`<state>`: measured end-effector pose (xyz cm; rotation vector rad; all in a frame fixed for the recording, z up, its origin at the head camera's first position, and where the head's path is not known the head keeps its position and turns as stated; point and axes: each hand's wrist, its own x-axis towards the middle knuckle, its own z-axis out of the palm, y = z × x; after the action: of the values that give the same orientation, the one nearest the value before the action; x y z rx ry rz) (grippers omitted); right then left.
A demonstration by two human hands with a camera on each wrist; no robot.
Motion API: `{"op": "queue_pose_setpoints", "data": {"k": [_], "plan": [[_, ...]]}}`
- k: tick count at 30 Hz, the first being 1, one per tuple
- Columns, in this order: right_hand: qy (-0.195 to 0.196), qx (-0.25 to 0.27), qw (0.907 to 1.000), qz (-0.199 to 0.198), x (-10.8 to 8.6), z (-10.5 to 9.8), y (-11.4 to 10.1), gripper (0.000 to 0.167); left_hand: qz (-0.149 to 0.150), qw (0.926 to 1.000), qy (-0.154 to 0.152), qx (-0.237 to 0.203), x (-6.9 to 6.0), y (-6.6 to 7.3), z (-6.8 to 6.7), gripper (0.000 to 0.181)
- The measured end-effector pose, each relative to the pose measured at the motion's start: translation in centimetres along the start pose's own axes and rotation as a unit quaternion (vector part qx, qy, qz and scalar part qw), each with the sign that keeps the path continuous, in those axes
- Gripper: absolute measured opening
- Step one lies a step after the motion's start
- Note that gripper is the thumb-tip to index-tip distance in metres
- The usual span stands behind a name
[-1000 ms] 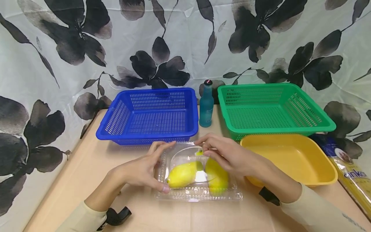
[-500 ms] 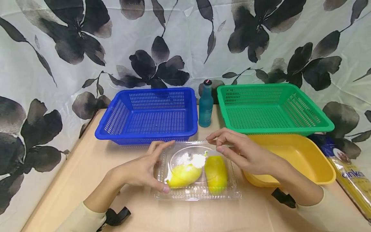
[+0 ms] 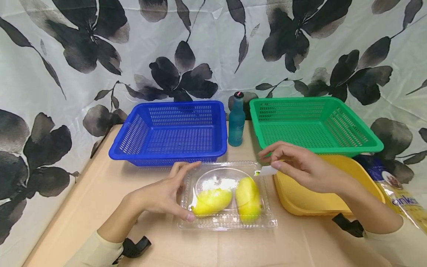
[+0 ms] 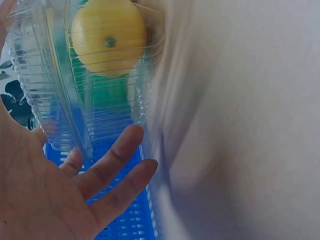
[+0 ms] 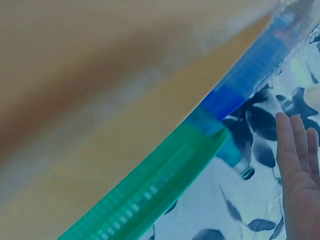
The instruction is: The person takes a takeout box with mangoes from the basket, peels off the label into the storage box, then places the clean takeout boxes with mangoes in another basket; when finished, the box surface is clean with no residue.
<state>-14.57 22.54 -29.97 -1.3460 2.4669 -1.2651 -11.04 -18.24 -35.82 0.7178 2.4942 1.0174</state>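
A clear plastic clamshell container [image 3: 230, 220] lies closed on the table in the head view, with two yellow mangoes [image 3: 213, 202] inside. My left hand [image 3: 163, 193] holds its left side, thumb on the front of the lid and forefinger at the back edge. In the left wrist view, one mango [image 4: 107, 40] shows through the ribbed wall, and the other fingers spread beside it. Between thumb and fingers, my right hand [image 3: 307, 168] pinches a small white label [image 3: 268, 170] over the container's back right corner. A yellow-green bit shows at the label's left end.
Behind the container stand a blue basket [image 3: 168, 157], a teal bottle [image 3: 236, 126] and a green basket [image 3: 320, 150]. A yellow basin [image 3: 287, 204] sits at the right, under my right forearm. A bag of pasta [image 3: 405, 200] lies at the far right.
My right hand has moved right across the lid to the back right corner, and the white label has come into sight in its fingers. My left hand and the container have stayed in place.
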Motion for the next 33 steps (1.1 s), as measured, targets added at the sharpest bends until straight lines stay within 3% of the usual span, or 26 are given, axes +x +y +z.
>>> {"op": "queue_pose_setpoints", "data": {"k": [12,23,33], "plan": [[-0.031,-0.043,0.9968,0.060,-1.6,-3.1,1.4,0.020,-0.011,0.9998,0.002,-0.018,0.2,-0.1,0.3,0.132],[-0.062,-0.061,0.9940,0.066,-3.4,-5.3,3.0,0.024,-0.022,0.9996,0.000,-0.017,-0.1,-0.2,0.0,0.131],[-0.107,-0.076,0.9856,0.107,-5.8,-7.3,5.4,0.023,-0.015,0.9996,-0.001,-0.023,0.1,-0.2,0.3,0.130]]}}
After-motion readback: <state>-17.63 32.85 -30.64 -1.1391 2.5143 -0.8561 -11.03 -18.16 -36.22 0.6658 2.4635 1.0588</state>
